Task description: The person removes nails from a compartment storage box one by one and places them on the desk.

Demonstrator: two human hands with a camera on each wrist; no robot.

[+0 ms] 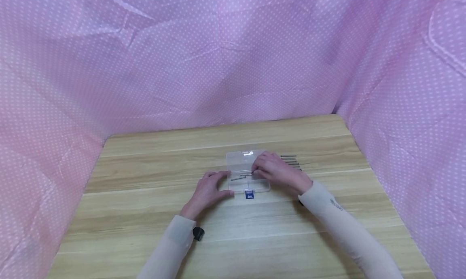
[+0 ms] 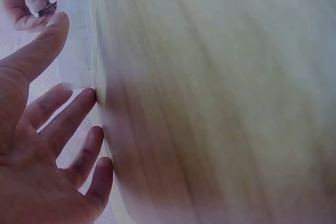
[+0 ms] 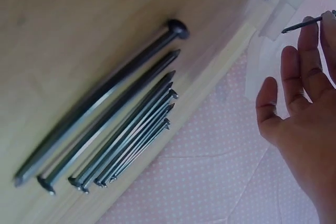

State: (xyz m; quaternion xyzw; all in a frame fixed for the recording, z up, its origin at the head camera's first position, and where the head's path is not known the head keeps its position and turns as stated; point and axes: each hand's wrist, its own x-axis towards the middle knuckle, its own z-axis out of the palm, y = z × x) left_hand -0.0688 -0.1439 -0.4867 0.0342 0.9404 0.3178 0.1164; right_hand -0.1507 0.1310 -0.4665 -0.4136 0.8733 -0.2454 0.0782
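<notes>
Left hand (image 1: 208,190) flat, fingers spread; right hand (image 1: 274,170) in pinching grip

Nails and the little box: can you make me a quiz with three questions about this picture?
1. True or false: the right hand pinches a nail over the clear plastic box.
2. Where does the row of loose nails lie? A) inside the box B) on the wooden table beside the right hand C) on the pink cloth
3. Fill in: the left hand rests with straight fingers against the box's ____ side.

Key: 1 true. 2 B. 3 left.
</notes>
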